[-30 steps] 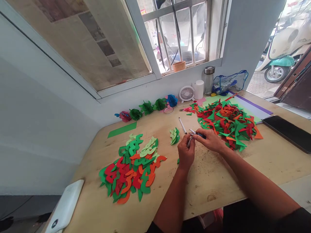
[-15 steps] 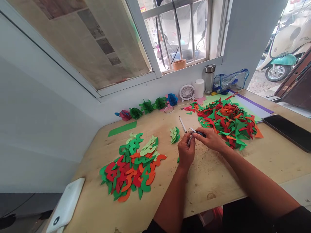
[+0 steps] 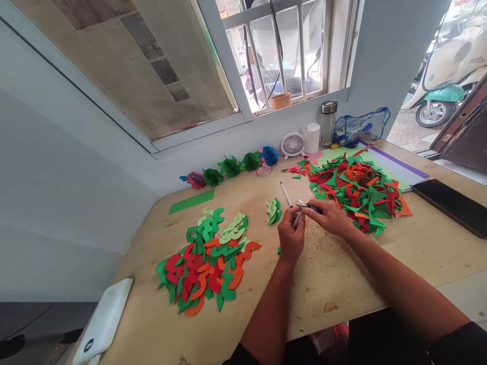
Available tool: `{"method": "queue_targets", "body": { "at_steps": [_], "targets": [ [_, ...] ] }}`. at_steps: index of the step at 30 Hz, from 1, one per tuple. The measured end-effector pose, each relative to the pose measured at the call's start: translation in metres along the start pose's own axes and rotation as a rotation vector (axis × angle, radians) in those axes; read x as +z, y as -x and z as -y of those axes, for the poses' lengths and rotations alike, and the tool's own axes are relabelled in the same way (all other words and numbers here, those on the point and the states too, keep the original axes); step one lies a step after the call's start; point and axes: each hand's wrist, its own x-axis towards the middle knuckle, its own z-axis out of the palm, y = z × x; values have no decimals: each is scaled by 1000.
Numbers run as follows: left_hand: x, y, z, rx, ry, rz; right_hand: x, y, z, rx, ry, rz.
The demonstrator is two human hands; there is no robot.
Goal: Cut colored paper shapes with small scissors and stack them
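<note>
Near the middle of the wooden table, my left hand [image 3: 291, 234] is closed around a thin white pencil-like stick [image 3: 297, 219]. Right beside it, my right hand [image 3: 326, 217] grips a small dark-handled knife [image 3: 314, 208], its metal blade meeting the top of the stick. A white pen [image 3: 286, 194] lies just beyond the fingertips. To the left of my left hand is a small stack of green cut paper [image 3: 273, 211]. Small dark shavings dot the table around my wrists.
Curved paper pieces [image 3: 205, 263] lie in a pile at left, angular scraps [image 3: 361, 187] at right. A phone [image 3: 452, 205] sits at the right edge, a white device [image 3: 103, 320] at front left. Along the wall stand paper flowers [image 3: 230, 167], a fan [image 3: 292, 145] and a bottle [image 3: 327, 124].
Both hands stay in nearly the same place. The knife and stick have shifted very slightly between the fingers.
</note>
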Motion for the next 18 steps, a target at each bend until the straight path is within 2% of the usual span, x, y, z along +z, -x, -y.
{"method": "queue_targets", "body": {
  "at_steps": [12,18],
  "targets": [
    [0,-1,0,-45,70,-42,-1,-1,2,17,-1,-72],
    [-2,-4,-3,-55,111,-119,-2,0,5,42,31,0]
  ]
}}
